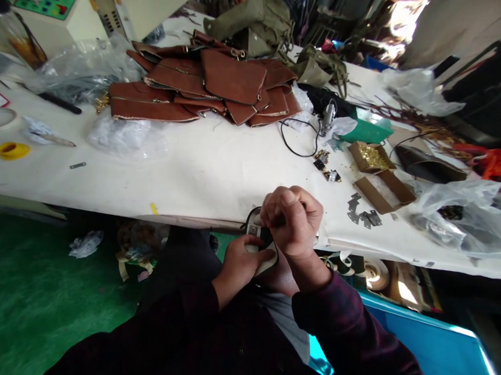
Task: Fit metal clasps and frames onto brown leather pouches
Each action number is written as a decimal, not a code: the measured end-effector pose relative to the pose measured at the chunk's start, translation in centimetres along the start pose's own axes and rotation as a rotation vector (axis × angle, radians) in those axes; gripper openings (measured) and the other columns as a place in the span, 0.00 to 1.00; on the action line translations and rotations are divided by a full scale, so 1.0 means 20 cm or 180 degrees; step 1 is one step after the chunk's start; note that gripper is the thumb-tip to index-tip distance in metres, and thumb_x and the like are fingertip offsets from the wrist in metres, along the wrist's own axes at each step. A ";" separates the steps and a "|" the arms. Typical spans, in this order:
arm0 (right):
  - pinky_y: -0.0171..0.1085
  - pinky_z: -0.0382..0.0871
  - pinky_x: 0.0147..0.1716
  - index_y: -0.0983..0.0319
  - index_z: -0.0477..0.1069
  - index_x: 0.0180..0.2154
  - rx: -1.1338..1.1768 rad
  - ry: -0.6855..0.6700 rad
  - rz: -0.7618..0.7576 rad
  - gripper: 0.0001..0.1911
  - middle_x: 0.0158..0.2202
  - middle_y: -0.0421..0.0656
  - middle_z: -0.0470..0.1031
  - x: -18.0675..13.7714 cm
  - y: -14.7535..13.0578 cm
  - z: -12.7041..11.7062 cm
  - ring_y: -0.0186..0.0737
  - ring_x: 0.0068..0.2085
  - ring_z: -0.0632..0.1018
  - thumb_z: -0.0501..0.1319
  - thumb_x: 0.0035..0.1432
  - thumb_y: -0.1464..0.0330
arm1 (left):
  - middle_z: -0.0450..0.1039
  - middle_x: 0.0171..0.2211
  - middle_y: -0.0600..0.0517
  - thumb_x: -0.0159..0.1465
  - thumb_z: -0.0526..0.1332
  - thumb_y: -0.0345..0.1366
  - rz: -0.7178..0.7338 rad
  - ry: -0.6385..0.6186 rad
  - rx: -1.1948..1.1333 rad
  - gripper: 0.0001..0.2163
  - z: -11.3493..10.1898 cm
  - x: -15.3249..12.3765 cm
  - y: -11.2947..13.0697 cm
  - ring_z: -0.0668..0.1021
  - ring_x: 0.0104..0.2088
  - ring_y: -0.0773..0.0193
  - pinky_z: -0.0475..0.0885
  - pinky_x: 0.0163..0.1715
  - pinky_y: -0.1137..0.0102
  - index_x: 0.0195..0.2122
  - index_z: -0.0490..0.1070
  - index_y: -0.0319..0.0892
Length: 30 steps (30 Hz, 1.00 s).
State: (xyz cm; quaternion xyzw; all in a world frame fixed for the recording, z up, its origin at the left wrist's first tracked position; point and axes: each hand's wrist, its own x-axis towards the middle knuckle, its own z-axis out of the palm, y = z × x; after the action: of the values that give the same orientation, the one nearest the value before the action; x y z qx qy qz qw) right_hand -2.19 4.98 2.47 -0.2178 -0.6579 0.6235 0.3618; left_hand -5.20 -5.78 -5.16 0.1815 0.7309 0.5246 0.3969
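At the front edge of the table, my left hand (241, 260) is closed around a small pale piece with a dark edge (269, 263). A little metal plate (253, 230) seems to lie on its upper part. Just above it, my right hand (294, 219) is curled into a fist with the thumb over the fingers. Whatever the right fingers grip is hidden, and a dark patch shows between the hands. To the right lie several flat grey metal plates (361, 213) on the white tabletop (214, 167).
Brown leather pieces with zippers (233, 79) are piled at the back. On the right stand a box of gold-coloured hardware (371, 155), a second cardboard box (384, 191) and a plastic bag (465, 217). Yellow tape (13, 150) lies at left. Below right is a blue surface (431, 335).
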 end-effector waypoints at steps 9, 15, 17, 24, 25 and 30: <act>0.37 0.62 0.24 0.56 0.61 0.24 0.0250 -0.0078 -0.0054 0.25 0.20 0.36 0.66 -0.02 0.06 0.01 0.35 0.21 0.67 0.63 0.69 0.51 | 0.74 0.26 0.56 0.56 0.74 0.41 0.0061 0.0097 0.0226 0.14 0.01 0.00 -0.01 0.75 0.30 0.62 0.66 0.31 0.68 0.28 0.70 0.44; 0.36 0.62 0.23 0.57 0.62 0.25 0.0345 0.0034 -0.0224 0.26 0.20 0.35 0.66 -0.01 -0.03 -0.03 0.33 0.21 0.66 0.62 0.71 0.51 | 0.68 0.26 0.56 0.53 0.72 0.44 0.0282 0.0011 0.0456 0.17 -0.03 -0.03 0.02 0.71 0.29 0.63 0.62 0.30 0.68 0.27 0.63 0.45; 0.36 0.64 0.26 0.57 0.63 0.27 -0.0095 0.0393 -0.0494 0.25 0.22 0.35 0.66 0.05 -0.09 -0.10 0.34 0.23 0.68 0.61 0.72 0.50 | 0.66 0.24 0.57 0.52 0.71 0.46 0.0372 -0.0139 0.0647 0.17 -0.08 -0.06 0.04 0.69 0.28 0.63 0.60 0.29 0.69 0.27 0.62 0.46; 0.41 0.70 0.51 0.59 0.81 0.47 -0.3133 0.0129 -0.0277 0.18 0.47 0.46 0.80 0.23 0.06 -0.41 0.45 0.48 0.79 0.74 0.63 0.54 | 0.68 0.27 0.59 0.59 0.65 0.51 0.0827 -0.0816 0.2223 0.14 -0.37 -0.08 0.15 0.71 0.30 0.62 0.65 0.33 0.69 0.35 0.66 0.47; 0.42 0.70 0.54 0.59 0.81 0.50 -0.3116 0.0161 -0.0263 0.19 0.49 0.48 0.80 0.19 0.11 -0.47 0.47 0.51 0.79 0.74 0.63 0.56 | 0.69 0.28 0.58 0.59 0.65 0.51 0.0860 -0.0840 0.2473 0.14 -0.41 -0.07 0.17 0.72 0.30 0.61 0.65 0.34 0.69 0.35 0.66 0.47; 0.44 0.69 0.59 0.59 0.81 0.45 -0.2343 0.1787 -0.0135 0.12 0.47 0.47 0.82 -0.28 0.28 -0.84 0.47 0.51 0.80 0.63 0.70 0.59 | 0.71 0.27 0.58 0.57 0.63 0.57 0.0842 -0.1241 0.3244 0.16 -0.55 0.03 0.18 0.73 0.30 0.55 0.70 0.39 0.62 0.33 0.65 0.51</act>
State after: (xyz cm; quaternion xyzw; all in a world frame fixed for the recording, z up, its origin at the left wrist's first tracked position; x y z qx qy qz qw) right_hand 13.08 12.69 -4.77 -0.4786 -0.7164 0.2579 0.4372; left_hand -14.59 -10.98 -0.66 0.5342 0.7761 0.1071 0.3175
